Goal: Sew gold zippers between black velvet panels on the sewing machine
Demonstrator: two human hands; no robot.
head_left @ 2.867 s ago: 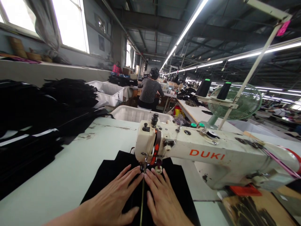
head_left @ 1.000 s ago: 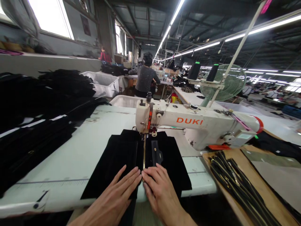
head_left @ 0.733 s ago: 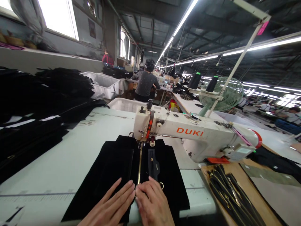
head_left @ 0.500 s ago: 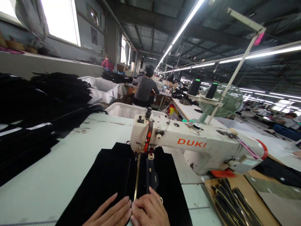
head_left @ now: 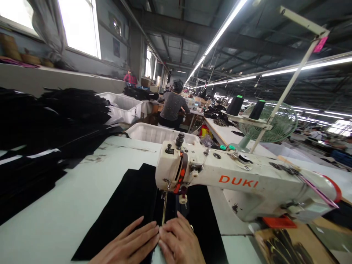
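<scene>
Black fabric panels [head_left: 121, 209] lie on the pale sewing table, running beneath the head of a white sewing machine [head_left: 209, 170]. Between them a zipper [head_left: 164, 212] with gold teeth leads straight up to the needle area. Flat on the fabric left of the zipper is my left hand [head_left: 132, 240], its fingers stretched out. My right hand [head_left: 180, 238] is curled, thumb and fingertips pressed together at the zipper's near part, touching the left fingertips. A gold ring shows on it. What lies under both hands is hidden.
Black fabric pieces [head_left: 74, 110] are heaped at the left. White bins [head_left: 148, 132] stand behind the table. A box of gold-edged zipper strips [head_left: 284, 245] sits at the lower right. Thread cones [head_left: 234, 106] and a green fan [head_left: 284, 123] rise behind the machine. A co-worker [head_left: 173, 104] sits ahead.
Fabric and zipper have moved forward under the machine head, so less zipper shows before my hands. Both hands keep their pose beside it. The view has shifted slightly, with the machine appearing lower and farther right.
</scene>
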